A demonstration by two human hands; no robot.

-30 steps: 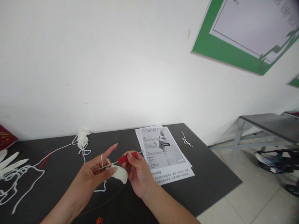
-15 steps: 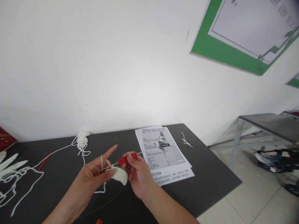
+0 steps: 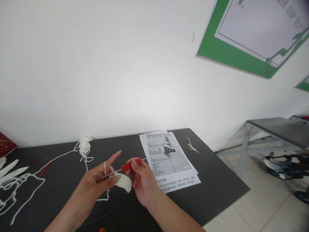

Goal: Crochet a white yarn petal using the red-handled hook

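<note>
My left hand (image 3: 101, 177) pinches a small white crocheted piece (image 3: 124, 183) between thumb and fingers. White yarn loops round one of its fingers, and the index finger points up and away. In my right hand (image 3: 142, 177) is a crochet hook (image 3: 131, 164) with a red handle, gripped between thumb and fingers. The hook's thin metal shaft runs leftward along the top edge of the white piece, its tip by my left fingers. A thin dark wire curves from below the piece toward the table's near side.
Printed sheets (image 3: 180, 174) lie on the black table (image 3: 217, 183) beyond my right hand. A bundle of white yarn (image 3: 85, 145) sits near the wall. Loose yarn, white petal-shaped pieces (image 3: 12, 169) and a red stick (image 3: 45, 168) are at left. A short knotted yarn (image 3: 192, 146) lies right.
Both hands stay almost in the same place, with the hook and the white piece barely shifted.
</note>
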